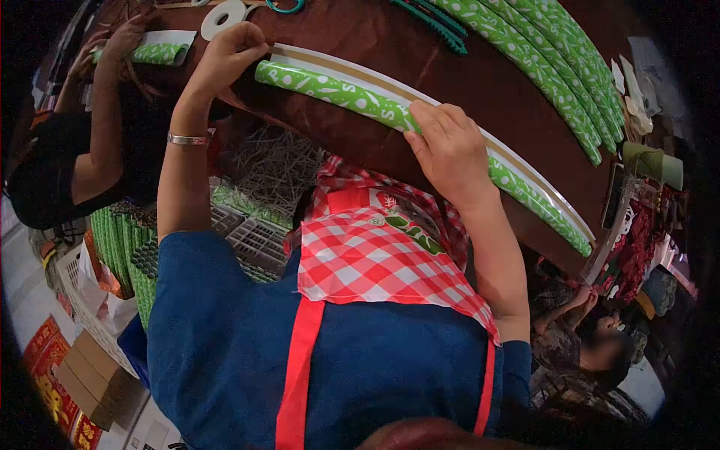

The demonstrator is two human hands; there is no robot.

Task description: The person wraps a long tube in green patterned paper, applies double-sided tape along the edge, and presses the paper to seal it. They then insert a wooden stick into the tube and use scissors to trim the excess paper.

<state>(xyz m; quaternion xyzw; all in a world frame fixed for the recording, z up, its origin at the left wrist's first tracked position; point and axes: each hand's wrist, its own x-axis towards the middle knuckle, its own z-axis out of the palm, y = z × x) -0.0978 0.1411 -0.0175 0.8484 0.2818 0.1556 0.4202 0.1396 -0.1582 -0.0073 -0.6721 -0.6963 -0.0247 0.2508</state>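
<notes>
The left hand (225, 56) has its fingers curled down and pinched on one end of a rolled green paper tube (352, 97). The right hand (450, 150) lies flat on the same tube, fingers together and pressing down on it. The tube is long and thin, with white marks on it. It runs from 10 o'clock to 4 o'clock across the brown table (450, 67), so it stretches out past both hands. The left hand is at the far end and the right hand is near the middle. A white strip (525, 161) lies just beside the tube. More green tubes (555, 60) lie at 1 o'clock. A roll of white tape (223, 16) sits at 11 o'clock. Another person's hand (124, 41) holds a short green roll (161, 52) at 10 o'clock.
</notes>
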